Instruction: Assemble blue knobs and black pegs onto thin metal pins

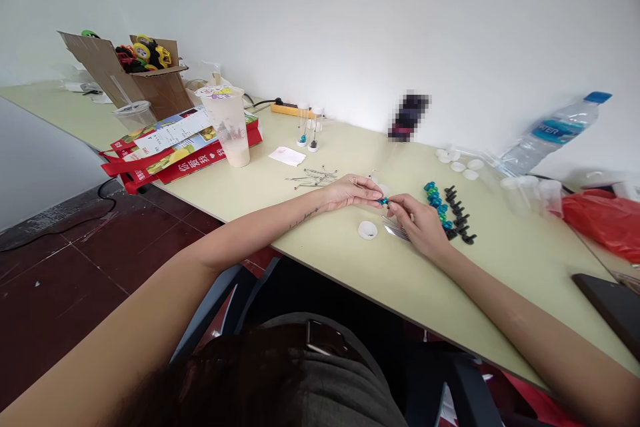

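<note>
My left hand [351, 192] pinches a small blue piece [383, 201] between its fingertips, with a thin rod passing near its fingers. From the other side, my right hand [416, 219] holds its fingertips closed at the same piece. Below them lies a round white cap [367, 230]. A bundle of thin metal rods [396, 229] rests partly under my right hand. Just right of that hand are a row of blue and green pieces [437, 203] and a row of black pieces [460, 215]. Thin rods with small coloured ends [315, 177] are scattered left of my hands.
A tall cup [227, 127] stands by red packaging [195, 163] and a cardboard box [157, 90]. Two clear tubes [313, 133] stand at the back. White caps [470, 174], a water bottle [555, 133] and a red bag [605, 223] are at right.
</note>
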`<state>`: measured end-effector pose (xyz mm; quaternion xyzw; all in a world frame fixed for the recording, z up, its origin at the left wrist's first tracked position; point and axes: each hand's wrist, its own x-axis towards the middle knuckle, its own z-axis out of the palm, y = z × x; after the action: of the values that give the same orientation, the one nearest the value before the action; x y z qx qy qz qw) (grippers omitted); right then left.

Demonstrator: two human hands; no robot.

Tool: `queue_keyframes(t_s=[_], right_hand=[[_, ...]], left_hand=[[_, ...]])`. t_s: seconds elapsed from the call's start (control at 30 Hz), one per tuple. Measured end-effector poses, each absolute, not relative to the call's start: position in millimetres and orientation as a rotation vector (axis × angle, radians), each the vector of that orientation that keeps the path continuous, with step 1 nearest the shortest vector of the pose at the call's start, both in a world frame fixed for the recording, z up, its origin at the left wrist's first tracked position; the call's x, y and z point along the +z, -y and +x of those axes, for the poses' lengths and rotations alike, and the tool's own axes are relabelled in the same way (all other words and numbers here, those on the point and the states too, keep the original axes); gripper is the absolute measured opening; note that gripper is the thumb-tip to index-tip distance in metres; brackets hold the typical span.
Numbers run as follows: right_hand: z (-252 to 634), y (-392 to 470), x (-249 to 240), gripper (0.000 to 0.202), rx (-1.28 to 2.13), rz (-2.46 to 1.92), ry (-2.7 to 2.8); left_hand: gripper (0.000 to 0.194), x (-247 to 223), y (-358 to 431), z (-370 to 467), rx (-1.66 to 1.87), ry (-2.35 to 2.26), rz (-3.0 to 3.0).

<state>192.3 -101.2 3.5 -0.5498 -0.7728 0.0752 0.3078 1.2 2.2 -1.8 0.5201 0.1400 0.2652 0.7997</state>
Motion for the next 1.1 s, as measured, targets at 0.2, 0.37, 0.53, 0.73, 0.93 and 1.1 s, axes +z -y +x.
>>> queue_keyframes(t_s=[0.2,0.37,0.53,0.73,0.93,1.1], right_hand=[[192.5,101.2,1.9,0.029,0.215,-1.474,2.011],[192.9,101.9,3.0,0.027,0.214,-1.469,2.018],[192.6,102.7,3.3,0.029,0.24,-1.46,2.01],[191.9,103.8,3.5,0.026,0.177,-1.451,2.011],[191.4,105.1,6.4,0.029,0.23,-1.469,2.029],[191.3,105.1,7.8,0.033,0.24,-1.495,2.06]], left_hand=[[0.023,-4.6,-5.5,2.3,0.583,-0.297,1.123],[0.022,-2.4,-2.5,2.8,0.568,-0.337,1.125],[0.021,-0.4,0.4,3.0,0.578,-0.343,1.116],[0.026,-2.5,-2.2,4.3,0.583,-0.34,1.142],[0.029,-3.5,-1.8,3.7,0.569,-0.317,1.143],[0.029,-5.0,-3.0,3.7,0.538,-0.285,1.149]])
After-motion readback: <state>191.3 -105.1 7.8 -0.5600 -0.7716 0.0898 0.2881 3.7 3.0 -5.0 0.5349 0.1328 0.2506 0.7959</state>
